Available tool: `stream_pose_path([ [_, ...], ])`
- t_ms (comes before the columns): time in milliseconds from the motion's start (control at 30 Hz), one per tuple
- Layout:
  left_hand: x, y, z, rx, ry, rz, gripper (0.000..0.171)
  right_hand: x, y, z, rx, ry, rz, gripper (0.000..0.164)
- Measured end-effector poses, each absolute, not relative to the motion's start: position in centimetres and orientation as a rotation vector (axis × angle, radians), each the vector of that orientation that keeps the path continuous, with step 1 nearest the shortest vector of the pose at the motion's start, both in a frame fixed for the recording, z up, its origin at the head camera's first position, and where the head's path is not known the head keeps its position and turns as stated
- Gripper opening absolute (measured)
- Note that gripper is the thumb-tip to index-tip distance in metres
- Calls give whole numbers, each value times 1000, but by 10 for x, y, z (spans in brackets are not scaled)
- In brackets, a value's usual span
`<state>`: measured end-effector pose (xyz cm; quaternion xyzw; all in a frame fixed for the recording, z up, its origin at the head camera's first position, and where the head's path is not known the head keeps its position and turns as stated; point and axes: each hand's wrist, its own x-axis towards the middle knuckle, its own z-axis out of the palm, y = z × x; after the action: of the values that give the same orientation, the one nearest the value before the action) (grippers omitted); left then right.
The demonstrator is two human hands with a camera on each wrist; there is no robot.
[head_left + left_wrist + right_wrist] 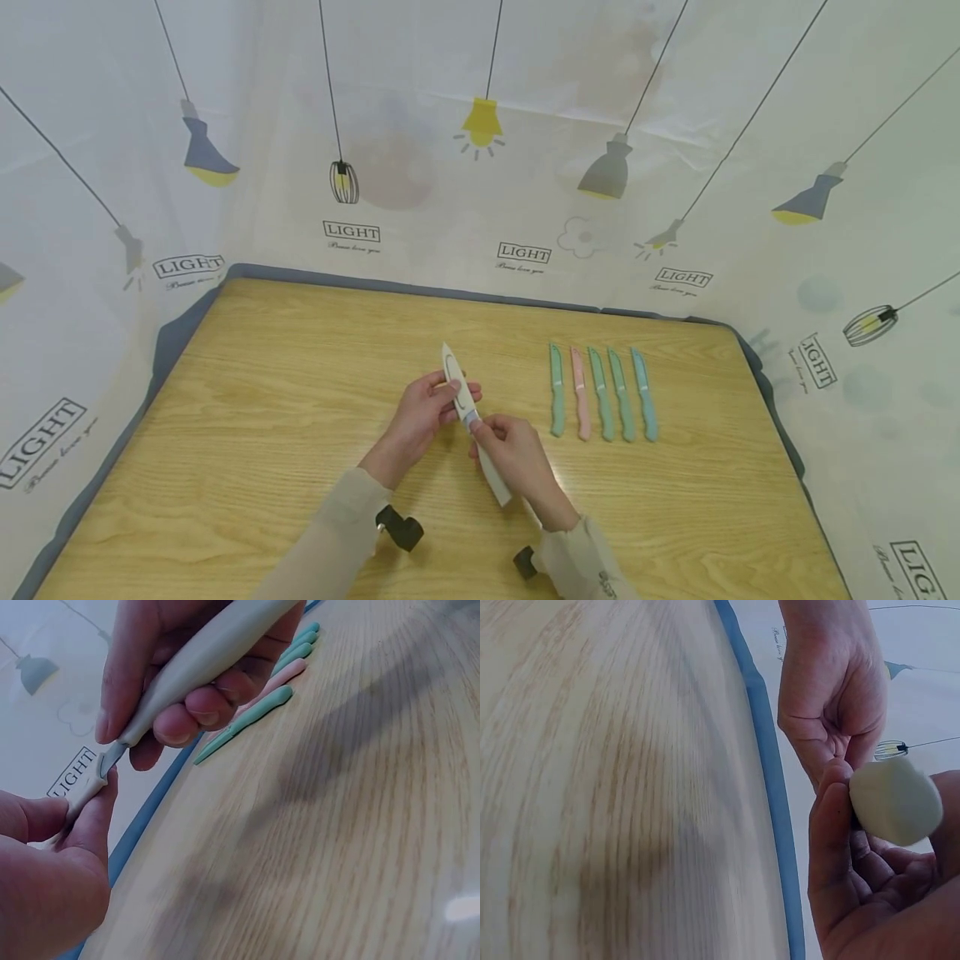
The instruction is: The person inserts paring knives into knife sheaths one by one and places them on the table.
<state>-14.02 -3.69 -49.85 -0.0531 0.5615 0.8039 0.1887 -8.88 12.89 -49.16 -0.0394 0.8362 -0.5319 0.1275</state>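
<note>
A cream-white knife [493,477] is held above the table, tip pointing away from me. My left hand [417,414] pinches its matching blade sheath [453,375] between thumb and fingers. My right hand [517,457] grips the handle close to the blade end. In the left wrist view a short strip of bare metal blade [113,755] shows between the sheath's mouth and the handle [202,660]. The rounded butt of the handle [897,801] faces the camera in the right wrist view. The rest of the blade is hidden inside the sheath.
To the right of my hands several sheathed knives lie in a row on the wooden table [247,433]: green ones [557,392], a pink one [581,396] and a blue one [644,396]. A white cloth [435,242] printed with lamps hangs around the table's far and side edges.
</note>
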Motion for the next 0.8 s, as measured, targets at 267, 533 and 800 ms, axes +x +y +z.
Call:
stream_pose_path([
  [267,-140,-41,-498,-152,1584,2262,43,-81,136,-492,-148,2452,-1407,44],
  [533,-140,-41,-501,-138,1609,2244,42,-79,135,-493,-178,2456,-1412,41],
  [800,-139,-41,-503,-141,1622,2233,42,-78,133,-494,-161,2441,-1432,40],
])
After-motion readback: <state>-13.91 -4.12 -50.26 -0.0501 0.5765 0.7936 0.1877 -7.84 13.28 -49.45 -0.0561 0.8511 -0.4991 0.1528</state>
